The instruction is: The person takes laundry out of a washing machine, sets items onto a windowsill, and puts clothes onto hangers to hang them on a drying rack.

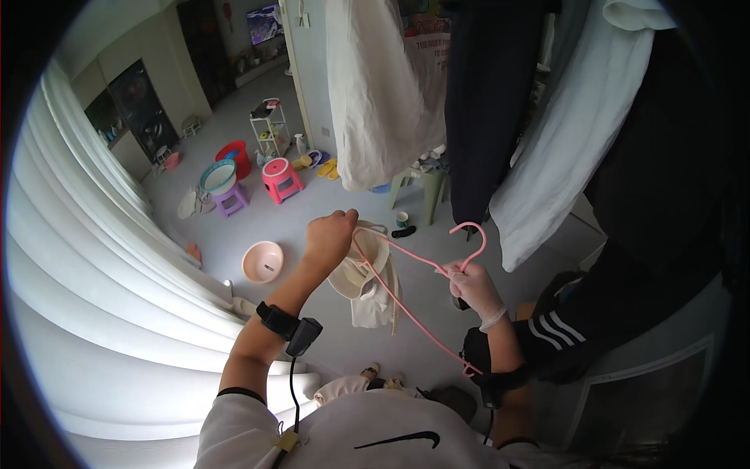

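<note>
A pink clothes hanger (398, 303) slants across the middle of the view. My right hand (474, 291), in a thin translucent glove, is closed around it just below the hook. At the hanger's upper left end, my left hand (332, 237) is a fist with its knuckles up. What sits inside those fingers is hidden; the hanger's corner and a pale cloth edge meet the hand there. Cream-white cloth (373, 306) hangs below, behind the hanger, partly over a pale rounded basket-like shape (346, 275). Whether the left hand holds this cloth, I cannot tell.
White trousers (375, 102), dark trousers (480, 102) and a white garment (574, 133) hang ahead. A white curtain (117, 313) lines the left. On the floor are a pink basin (262, 262), a red stool (282, 180), a purple stool (231, 202) and a green stool (431, 195).
</note>
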Demonstrator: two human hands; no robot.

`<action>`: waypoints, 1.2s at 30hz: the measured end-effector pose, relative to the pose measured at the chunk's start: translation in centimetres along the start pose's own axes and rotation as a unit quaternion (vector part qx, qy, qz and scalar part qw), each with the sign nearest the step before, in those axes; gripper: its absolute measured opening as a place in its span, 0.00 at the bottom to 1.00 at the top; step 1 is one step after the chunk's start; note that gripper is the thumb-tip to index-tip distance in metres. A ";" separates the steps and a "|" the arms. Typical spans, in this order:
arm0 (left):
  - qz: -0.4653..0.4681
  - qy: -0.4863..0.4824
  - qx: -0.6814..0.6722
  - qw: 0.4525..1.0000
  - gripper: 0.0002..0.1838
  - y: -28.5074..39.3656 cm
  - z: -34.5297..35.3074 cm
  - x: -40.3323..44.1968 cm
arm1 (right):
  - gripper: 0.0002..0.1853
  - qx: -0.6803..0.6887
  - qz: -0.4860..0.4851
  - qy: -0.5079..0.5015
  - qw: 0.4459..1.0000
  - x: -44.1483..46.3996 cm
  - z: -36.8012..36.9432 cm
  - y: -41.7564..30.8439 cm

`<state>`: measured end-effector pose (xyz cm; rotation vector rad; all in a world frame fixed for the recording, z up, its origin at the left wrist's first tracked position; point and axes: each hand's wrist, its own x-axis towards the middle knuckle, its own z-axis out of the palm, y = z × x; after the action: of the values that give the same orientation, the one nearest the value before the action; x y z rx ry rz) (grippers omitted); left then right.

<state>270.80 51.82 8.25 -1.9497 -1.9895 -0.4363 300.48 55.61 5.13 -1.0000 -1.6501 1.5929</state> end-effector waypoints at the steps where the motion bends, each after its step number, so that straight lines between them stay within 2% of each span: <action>1: 0.007 -0.006 0.005 1.000 0.06 0.2 0.0 -0.2 | 0.10 0.002 0.001 0.002 1.000 -0.4 -0.8 -0.4; 4: 0.011 -0.017 -0.021 1.000 0.07 0.2 0.5 -0.3 | 0.12 0.012 0.058 -0.050 0.997 -1.2 -2.5 -2.4; 8: 0.032 -0.027 -0.040 0.998 0.07 0.9 1.1 -0.7 | 0.12 -0.039 0.015 -0.068 0.997 -1.7 -2.9 -2.8; 10: 0.025 -0.025 -0.037 0.999 0.07 1.0 1.7 -1.1 | 0.12 -0.106 -0.003 -0.071 0.992 -2.2 -3.1 -2.9; 14: 0.025 -0.036 -0.041 0.998 0.07 1.0 2.9 -1.4 | 0.11 -0.103 -0.017 -0.063 0.992 -2.9 -3.4 -2.4; 23: 0.020 -0.035 -0.054 0.998 0.08 0.2 5.7 -2.3 | 0.12 -0.106 0.015 -0.142 0.984 -3.7 -3.7 -2.3; 25: 0.013 -0.057 -0.054 0.997 0.09 0.4 5.7 -2.2 | 0.11 -0.092 0.032 -0.104 0.990 -3.2 -2.9 -1.6; 29: 0.002 -0.071 -0.075 0.995 0.10 0.9 5.2 -2.2 | 0.11 -0.060 0.013 -0.098 0.993 -1.3 -0.6 -0.4; 31: -0.012 -0.068 -0.098 0.993 0.11 0.9 5.4 -1.9 | 0.10 -0.067 0.013 -0.006 0.998 -0.5 2.4 0.2; 32: -0.013 -0.067 -0.098 0.993 0.11 1.1 5.3 -1.8 | 0.09 -0.129 -0.030 0.035 0.991 0.4 3.2 2.2; 33: -0.029 -0.068 -0.098 0.992 0.10 1.6 4.8 -1.7 | 0.09 -0.130 -0.030 0.034 0.991 0.3 4.0 2.4; 35: -0.047 -0.069 -0.098 0.992 0.09 1.9 4.0 -1.6 | 0.09 -0.253 -0.159 0.110 0.948 0.4 5.6 2.6; 36: -0.011 -0.058 -0.140 0.988 0.09 2.1 3.5 -1.6 | 0.09 -0.246 -0.156 0.104 0.951 0.6 5.9 2.4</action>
<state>272.89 51.94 4.41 -2.1648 -2.1210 -0.6514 295.34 53.05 2.25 -1.0373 -1.9811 0.8555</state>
